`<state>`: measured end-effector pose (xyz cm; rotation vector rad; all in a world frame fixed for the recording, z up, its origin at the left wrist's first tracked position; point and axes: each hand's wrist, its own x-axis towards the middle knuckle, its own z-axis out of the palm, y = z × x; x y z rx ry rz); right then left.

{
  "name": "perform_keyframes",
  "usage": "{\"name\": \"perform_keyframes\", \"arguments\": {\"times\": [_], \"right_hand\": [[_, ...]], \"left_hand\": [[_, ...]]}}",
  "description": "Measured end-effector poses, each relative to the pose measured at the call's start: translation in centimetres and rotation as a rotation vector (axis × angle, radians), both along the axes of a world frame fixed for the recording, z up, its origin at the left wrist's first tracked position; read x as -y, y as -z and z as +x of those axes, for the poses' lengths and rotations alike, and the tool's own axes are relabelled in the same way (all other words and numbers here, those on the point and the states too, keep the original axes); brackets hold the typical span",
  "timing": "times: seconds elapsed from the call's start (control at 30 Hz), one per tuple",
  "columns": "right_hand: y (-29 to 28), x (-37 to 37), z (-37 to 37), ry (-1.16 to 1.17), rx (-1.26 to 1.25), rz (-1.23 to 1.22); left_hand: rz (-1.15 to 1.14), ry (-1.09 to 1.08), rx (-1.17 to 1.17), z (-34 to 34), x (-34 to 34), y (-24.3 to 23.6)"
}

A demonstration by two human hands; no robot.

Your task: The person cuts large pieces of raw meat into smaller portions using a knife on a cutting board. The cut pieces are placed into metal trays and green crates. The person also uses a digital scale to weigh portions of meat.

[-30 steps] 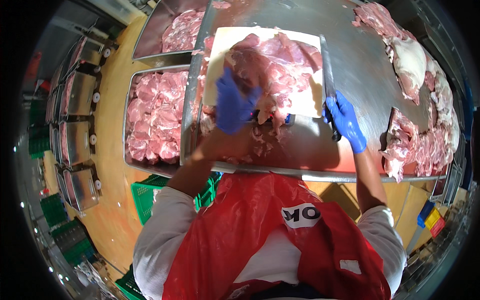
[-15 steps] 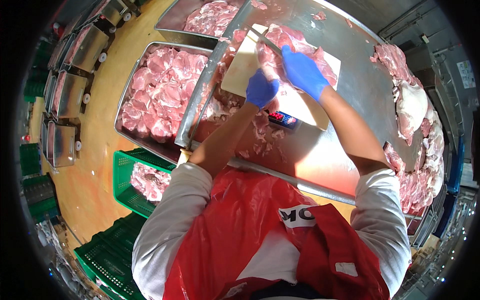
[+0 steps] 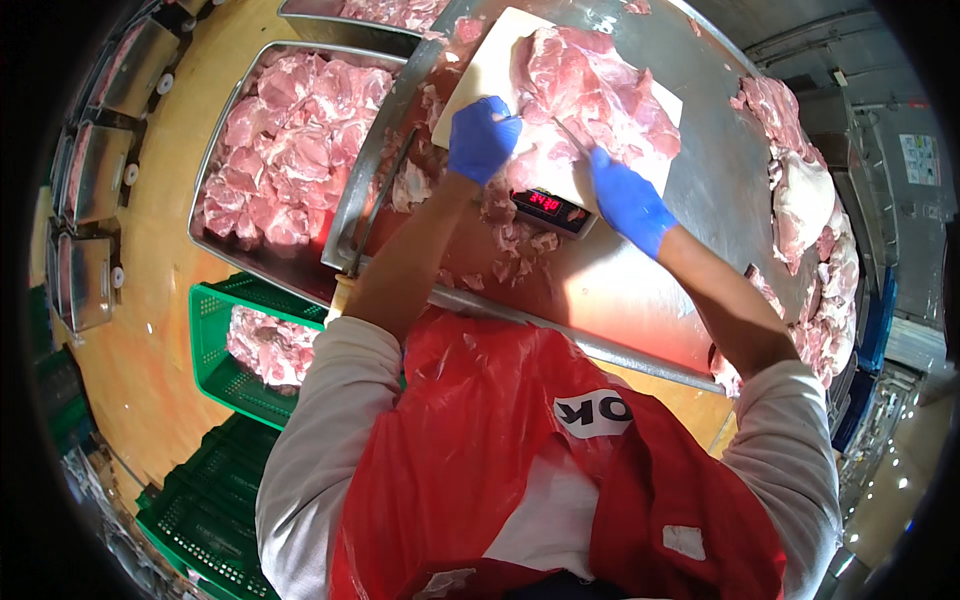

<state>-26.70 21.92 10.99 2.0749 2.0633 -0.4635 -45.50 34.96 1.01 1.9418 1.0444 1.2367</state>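
A large slab of raw pink meat (image 3: 590, 85) lies spread on a white cutting board (image 3: 480, 85). My right hand (image 3: 630, 203), in a blue glove, grips a knife (image 3: 572, 136) by its handle, which the fingers cover. The blade points up and left, its tip at the meat's near part. At the meat's left edge is my left hand (image 3: 483, 138), also blue-gloved, with its fingers curled closed. Whatever is pinched in them is too small to make out. A scale with a red lit display (image 3: 548, 203) shows at the board's near edge.
Meat scraps (image 3: 510, 238) lie on the steel table (image 3: 620, 290). A rod with a pale handle (image 3: 340, 297) rests at its left edge. Left stand a metal tub of meat (image 3: 290, 150) and a green crate (image 3: 215, 345). Larger meat pieces (image 3: 805, 210) line the right side.
My left hand has moved left, off the top of the meat. The knife has swung down to the meat's near side with my right hand. The meat now lies flatter, spread wider.
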Motion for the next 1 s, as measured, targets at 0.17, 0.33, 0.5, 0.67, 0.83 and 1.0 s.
{"name": "perform_keyframes", "arguments": {"times": [0.17, 0.33, 0.5, 0.67, 0.83, 1.0], "right_hand": [[3.8, 11.7, 7.8, 0.297, -0.095, -0.142], [-4.1, 10.2, 6.0, -0.011, 0.06, 0.072], [-4.8, -5.3, -3.1, 0.224, -0.458, 0.103], [0.5, -10.4, -4.5, 0.068, -0.101, 0.211], [2.0, 2.5, 1.3, -0.105, -0.022, 0.105], [1.0, 14.5, 10.4, 0.097, 0.006, -0.15]], "left_hand": [[-0.026, 0.127, -0.009, -1.2, -0.3, -0.1], [-0.026, 0.103, -0.122, -3.2, -0.8, 0.8], [0.097, 0.132, -0.364, -3.8, -0.6, 1.0], [0.026, 0.155, -0.402, -3.6, 0.5, -2.6], [0.509, 0.295, -0.489, -4.5, 1.4, -0.5], [-0.111, 0.362, -0.268, -7.6, 4.7, -5.7]]}}
